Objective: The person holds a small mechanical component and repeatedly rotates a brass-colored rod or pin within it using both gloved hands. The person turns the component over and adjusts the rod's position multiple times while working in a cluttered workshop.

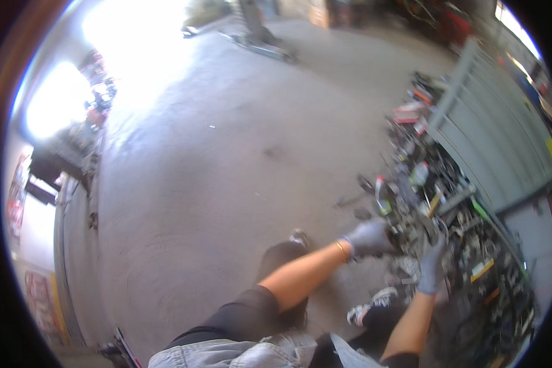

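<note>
Both my hands wear grey gloves and reach over the near edge of a heap of loose parts on the right. My left hand is closed, its fingertips against something dark that blur hides. Just to its right, my right hand is closed around a curved grey metal part. This part lies between the two hands, and its exact kind is too blurred to tell. Beyond the hands, a bottle with a red cap and green label lies in the heap.
A large grey metal panel leans over the heap's right side. A yellow-edged piece lies among the parts. My shoes stand close to the heap on the concrete floor. A post with a metal base stands far off.
</note>
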A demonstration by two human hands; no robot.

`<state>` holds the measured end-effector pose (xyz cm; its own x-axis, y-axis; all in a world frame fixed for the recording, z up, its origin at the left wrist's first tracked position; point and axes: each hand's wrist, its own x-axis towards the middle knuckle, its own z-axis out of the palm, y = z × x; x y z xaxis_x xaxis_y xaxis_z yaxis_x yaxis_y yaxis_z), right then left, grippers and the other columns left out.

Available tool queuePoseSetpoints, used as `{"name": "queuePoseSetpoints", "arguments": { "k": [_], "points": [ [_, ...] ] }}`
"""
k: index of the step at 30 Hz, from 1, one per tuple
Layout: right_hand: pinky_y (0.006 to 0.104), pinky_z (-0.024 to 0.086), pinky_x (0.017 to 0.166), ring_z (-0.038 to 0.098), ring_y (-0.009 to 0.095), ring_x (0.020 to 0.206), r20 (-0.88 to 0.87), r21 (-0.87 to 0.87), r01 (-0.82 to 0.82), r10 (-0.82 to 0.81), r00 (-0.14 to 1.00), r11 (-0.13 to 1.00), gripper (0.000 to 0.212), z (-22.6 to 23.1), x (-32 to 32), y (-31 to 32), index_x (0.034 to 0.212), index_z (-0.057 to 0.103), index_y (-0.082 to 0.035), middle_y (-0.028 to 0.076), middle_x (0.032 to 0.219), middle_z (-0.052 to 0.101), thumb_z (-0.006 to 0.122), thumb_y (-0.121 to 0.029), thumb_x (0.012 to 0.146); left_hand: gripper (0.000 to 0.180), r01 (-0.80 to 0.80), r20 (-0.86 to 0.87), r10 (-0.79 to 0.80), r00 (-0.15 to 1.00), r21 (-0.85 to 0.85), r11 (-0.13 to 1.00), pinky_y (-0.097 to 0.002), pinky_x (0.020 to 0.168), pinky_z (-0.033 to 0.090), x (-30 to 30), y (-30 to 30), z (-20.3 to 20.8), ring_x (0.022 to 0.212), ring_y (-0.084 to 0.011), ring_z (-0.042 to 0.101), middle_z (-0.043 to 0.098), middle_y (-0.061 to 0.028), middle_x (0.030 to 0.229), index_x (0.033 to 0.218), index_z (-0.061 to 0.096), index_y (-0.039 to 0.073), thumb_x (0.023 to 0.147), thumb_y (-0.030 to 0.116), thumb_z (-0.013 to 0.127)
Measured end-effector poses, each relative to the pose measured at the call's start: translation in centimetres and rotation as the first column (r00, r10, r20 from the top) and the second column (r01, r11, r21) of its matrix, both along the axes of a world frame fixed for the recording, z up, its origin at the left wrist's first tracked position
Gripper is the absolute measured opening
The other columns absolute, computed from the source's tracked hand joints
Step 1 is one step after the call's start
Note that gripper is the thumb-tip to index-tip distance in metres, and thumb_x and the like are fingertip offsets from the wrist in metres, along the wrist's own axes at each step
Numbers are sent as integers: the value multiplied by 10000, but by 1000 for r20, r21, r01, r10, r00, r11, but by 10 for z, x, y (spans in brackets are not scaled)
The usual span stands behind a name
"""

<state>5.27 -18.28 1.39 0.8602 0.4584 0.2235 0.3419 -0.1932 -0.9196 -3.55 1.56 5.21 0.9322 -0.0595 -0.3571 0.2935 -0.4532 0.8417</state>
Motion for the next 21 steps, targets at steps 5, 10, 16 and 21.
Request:
{"name": "queuePoseSetpoints", "arguments": {
  "k": [5,10,16,21],
  "points": [
    [346,477,1065,633,215,1240,0,102,-162,163,987,981,466,41,-13,0,1331,641,24,138,1343,674,759,-28,884,246,-105,-125,68,990,-323,940,-240,469,383,2,15,12,567,-58,571,669,-11,684,990,740,94,866,294,813],
    [380,445,1099,553,240,1290,318,-200,-166,224,921,966,573,73,-11,-1,1338,665,-37,84,1335,655,828,-83,790,263,-56,-110,9,994,-431,901,-225,451,333,2,13,16,502,-38,488,649,-4,648,941,733,63,862,301,813],
    [368,486,1048,606,241,1219,97,41,-210,206,974,977,532,74,-12,-2,1265,697,-53,84,1269,668,841,-67,753,267,-31,-123,-18,992,-382,924,-227,455,332,2,9,23,501,-34,477,639,9,638,913,727,66,853,309,820],
    [347,508,987,626,227,1155,54,20,-145,144,988,989,502,68,-14,-2,1211,716,-50,76,1193,680,858,-62,730,271,-8,-108,-31,994,-344,939,-231,463,345,4,5,22,508,-35,486,637,15,638,906,724,77,842,320,826]
  ]
}}
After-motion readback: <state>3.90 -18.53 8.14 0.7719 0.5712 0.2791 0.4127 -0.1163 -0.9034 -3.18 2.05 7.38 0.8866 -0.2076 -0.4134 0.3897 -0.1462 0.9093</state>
